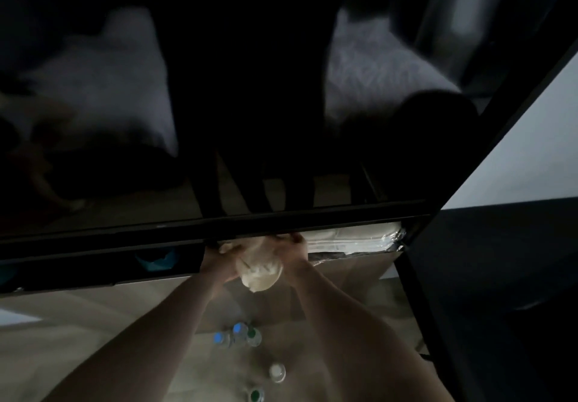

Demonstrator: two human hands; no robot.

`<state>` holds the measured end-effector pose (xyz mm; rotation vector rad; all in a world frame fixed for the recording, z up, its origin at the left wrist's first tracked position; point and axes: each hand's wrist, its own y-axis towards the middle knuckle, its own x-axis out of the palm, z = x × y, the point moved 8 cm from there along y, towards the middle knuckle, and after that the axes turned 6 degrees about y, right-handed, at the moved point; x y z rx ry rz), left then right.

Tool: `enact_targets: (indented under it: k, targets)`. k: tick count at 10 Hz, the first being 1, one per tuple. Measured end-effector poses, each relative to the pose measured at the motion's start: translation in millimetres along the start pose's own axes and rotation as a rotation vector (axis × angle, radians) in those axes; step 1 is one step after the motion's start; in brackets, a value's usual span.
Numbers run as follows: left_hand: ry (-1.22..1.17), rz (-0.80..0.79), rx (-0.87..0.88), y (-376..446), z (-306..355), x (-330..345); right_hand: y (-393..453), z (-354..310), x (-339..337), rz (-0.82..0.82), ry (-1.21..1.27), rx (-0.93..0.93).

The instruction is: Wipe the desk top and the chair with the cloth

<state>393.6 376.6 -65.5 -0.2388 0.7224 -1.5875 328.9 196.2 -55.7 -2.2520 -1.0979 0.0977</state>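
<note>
A pale cream cloth (259, 272) is bunched into a ball between both my hands, held above the light wooden desk top (93, 323). My left hand (223, 259) grips its left side and my right hand (297, 250) grips its right side and top, close to the lower edge of a large dark screen (219, 120). The room is dim and the picture is blurred. I see no chair directly, only dark reflections in the screen.
Several small bottles with blue, green and white caps (237, 336) stand on the desk below my arms. A stack of folded white linen (353, 240) lies behind the screen's lower right corner. A black frame post (416, 301) runs down the right side.
</note>
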Motion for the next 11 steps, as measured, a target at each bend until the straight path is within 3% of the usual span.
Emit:
enact_targets:
  k: [1, 2, 3, 4, 5, 6, 7, 8, 10, 11]
  targets:
    - [0.385, 0.173, 0.006, 7.0, -2.1, -11.4, -8.9, -10.2, 2.3, 0.117, -0.616, -0.267]
    - [0.561, 0.319, 0.177, -21.9, 13.5, -16.9, -14.5, -11.4, 9.8, 0.110, -0.847, -0.387]
    - [0.513, 0.417, 0.317, -35.4, 10.4, -23.1, -13.1, -19.3, 10.0, 0.125, -0.800, -0.382]
    - [0.635, 0.345, 0.596, -50.9, 10.4, -11.0, -12.3, -23.6, 5.0, 0.167, -0.455, -0.237]
    - [0.846, 0.240, 0.826, -53.8, 10.3, 7.4, -10.1, -22.4, 3.2, 0.160, -0.362, -0.197]
    - [1.086, 0.075, 0.834, -42.0, 0.4, 27.1, -19.0, -22.8, 6.9, -0.005, -0.574, -0.268]
    - [1.169, 0.020, 0.749, -41.4, 2.4, 31.3, -44.1, -23.2, 9.4, -0.121, -0.815, -0.461]
    - [1.284, -0.003, 0.720, -47.2, 1.3, 28.7, -64.7, -23.9, 7.4, -0.144, -0.843, -0.558]
    - [1.326, -0.086, 0.682, -78.3, 1.2, 17.5, -105.6, -42.1, -3.6, -0.234, -0.987, -0.578]
    - [1.384, -0.166, 0.651, -99.3, 5.7, 14.8, -117.4, -49.4, -28.1, -0.175, -1.045, -0.529]
